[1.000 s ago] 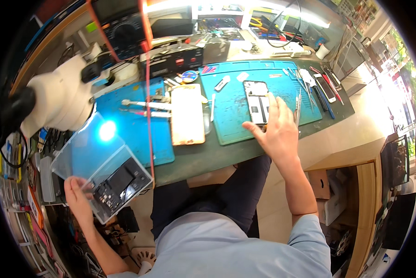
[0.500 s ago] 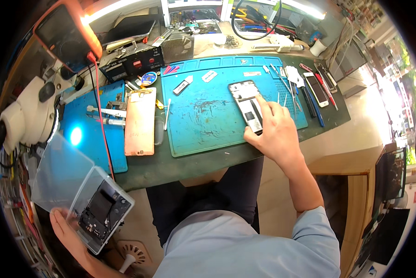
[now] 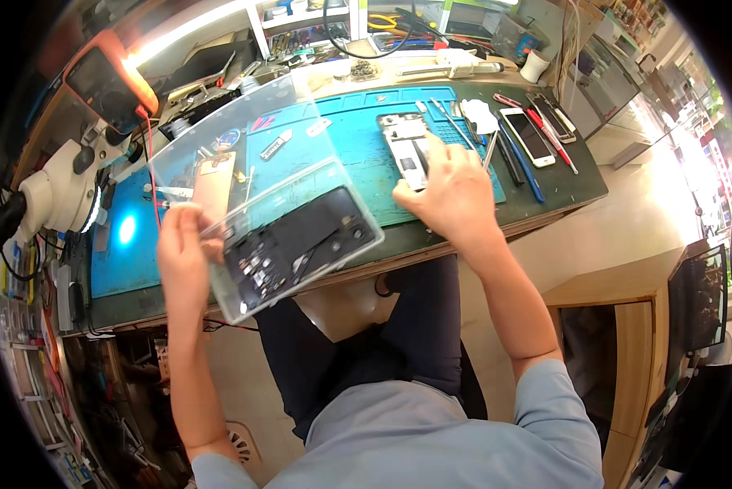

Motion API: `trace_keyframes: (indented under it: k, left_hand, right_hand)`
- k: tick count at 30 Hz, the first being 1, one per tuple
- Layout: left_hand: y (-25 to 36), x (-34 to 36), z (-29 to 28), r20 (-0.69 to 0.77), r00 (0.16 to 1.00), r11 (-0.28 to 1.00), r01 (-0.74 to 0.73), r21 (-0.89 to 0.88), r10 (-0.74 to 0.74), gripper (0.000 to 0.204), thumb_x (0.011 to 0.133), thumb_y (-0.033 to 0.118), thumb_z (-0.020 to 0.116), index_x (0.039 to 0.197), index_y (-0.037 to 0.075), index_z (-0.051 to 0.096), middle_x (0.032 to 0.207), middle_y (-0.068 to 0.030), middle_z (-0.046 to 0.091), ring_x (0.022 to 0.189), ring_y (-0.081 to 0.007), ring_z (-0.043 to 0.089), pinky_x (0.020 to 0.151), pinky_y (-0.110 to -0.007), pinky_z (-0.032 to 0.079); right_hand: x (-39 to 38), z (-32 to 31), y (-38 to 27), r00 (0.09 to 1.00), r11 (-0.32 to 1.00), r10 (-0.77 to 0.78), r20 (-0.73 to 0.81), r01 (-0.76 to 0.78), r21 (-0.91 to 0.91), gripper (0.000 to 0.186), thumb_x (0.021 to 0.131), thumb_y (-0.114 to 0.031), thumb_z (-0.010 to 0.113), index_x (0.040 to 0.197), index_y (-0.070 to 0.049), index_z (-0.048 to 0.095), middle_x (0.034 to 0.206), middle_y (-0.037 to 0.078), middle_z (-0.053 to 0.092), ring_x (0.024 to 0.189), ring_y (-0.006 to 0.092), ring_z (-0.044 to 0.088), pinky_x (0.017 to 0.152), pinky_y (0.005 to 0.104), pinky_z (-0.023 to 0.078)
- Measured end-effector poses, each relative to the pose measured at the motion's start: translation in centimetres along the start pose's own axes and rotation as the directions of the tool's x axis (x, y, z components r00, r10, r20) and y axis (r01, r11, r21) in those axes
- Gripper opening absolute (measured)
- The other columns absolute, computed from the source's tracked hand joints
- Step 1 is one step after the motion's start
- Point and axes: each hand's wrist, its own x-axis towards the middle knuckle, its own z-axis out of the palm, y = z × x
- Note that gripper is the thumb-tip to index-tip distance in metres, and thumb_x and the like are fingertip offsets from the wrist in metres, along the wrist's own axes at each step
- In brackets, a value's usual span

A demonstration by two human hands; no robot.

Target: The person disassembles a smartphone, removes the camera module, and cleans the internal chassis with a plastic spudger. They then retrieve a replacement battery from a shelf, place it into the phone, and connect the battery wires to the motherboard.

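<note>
My left hand (image 3: 185, 257) grips a clear plastic box (image 3: 377, 234) by its left side, above the table's front edge. The box's clear lid stands open behind it. Inside lie a black phone housing (image 3: 313, 232) and several small loose parts. My right hand (image 3: 461, 191) is closed on the lower end of an opened phone (image 3: 405, 129), which shows white and black inner parts. This phone is over the blue work mat (image 3: 353, 155); the fingers hide part of it.
A white phone (image 3: 527, 138) lies at right beside pens, tweezers and thin tools. A copper-coloured phone panel (image 3: 214, 186) shows through the lid. White microscope parts (image 3: 56, 175) and an orange-framed meter (image 3: 109, 81) stand at left. Shelves with tools line the back.
My left hand has brought the open box up and right from low at the left to over the table's front edge. The right hand stays on the opened phone. The view has shifted.
</note>
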Motion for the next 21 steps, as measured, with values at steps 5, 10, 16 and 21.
trace_keyframes:
  k: [5, 10, 16, 21]
  left_hand:
    - [-0.6, 1.5, 3.9, 0.011, 0.999, 0.992, -0.045, 0.12, 0.044, 0.023, 0.108, 0.022, 0.042, 0.104, 0.004, 0.057, 0.084, -0.0031, 0.061, 0.072, -0.0108, 0.061, 0.055, -0.024, 0.048]
    - [-1.2, 2.3, 5.1, 0.004, 1.0, 0.981, -0.029, 0.194, 0.029, 0.025, 0.108, 0.02, 0.041, 0.113, 0.002, 0.058, 0.086, -0.0036, 0.062, 0.073, -0.0113, 0.063, 0.054, -0.023, 0.049]
    - [-0.6, 3.8, 6.0, -0.012, 1.0, 0.963, 0.011, 0.269, -0.008, 0.03, 0.108, 0.017, 0.04, 0.128, 0.002, 0.057, 0.085, -0.0054, 0.062, 0.071, -0.0114, 0.064, 0.052, -0.022, 0.048]
    - [-0.1, 4.9, 7.0, 0.001, 1.0, 0.904, -0.021, 0.426, 0.023, 0.035, 0.108, 0.019, 0.041, 0.138, 0.007, 0.055, 0.086, -0.0026, 0.06, 0.072, -0.0102, 0.062, 0.058, -0.024, 0.047]
  right_hand:
    - [0.4, 1.9, -0.6, 0.997, 0.998, -0.062, -0.054, 0.062, 0.0, 0.067, 0.075, -0.048, 0.065, 0.12, 0.002, 0.059, 0.099, 0.019, 0.059, 0.097, 0.0322, 0.056, 0.081, 0.0427, 0.049]
    - [2.4, 2.3, 0.5, 0.995, 0.999, -0.035, -0.091, 0.035, 0.003, 0.063, 0.073, -0.043, 0.067, 0.119, 0.0, 0.059, 0.099, 0.019, 0.06, 0.097, 0.0339, 0.058, 0.082, 0.0439, 0.05]
    - [4.1, 3.0, 0.2, 0.999, 0.999, -0.045, -0.005, 0.045, -0.011, 0.066, 0.076, -0.041, 0.069, 0.125, 0.002, 0.058, 0.104, 0.019, 0.06, 0.1, 0.0356, 0.058, 0.086, 0.0435, 0.051]
    - [4.0, 1.1, 3.5, 0.961, 0.971, -0.127, -0.244, 0.171, 0.166, 0.04, 0.089, -0.03, 0.071, 0.116, -0.001, 0.066, 0.11, 0.016, 0.066, 0.101, 0.0329, 0.062, 0.09, 0.0401, 0.05]
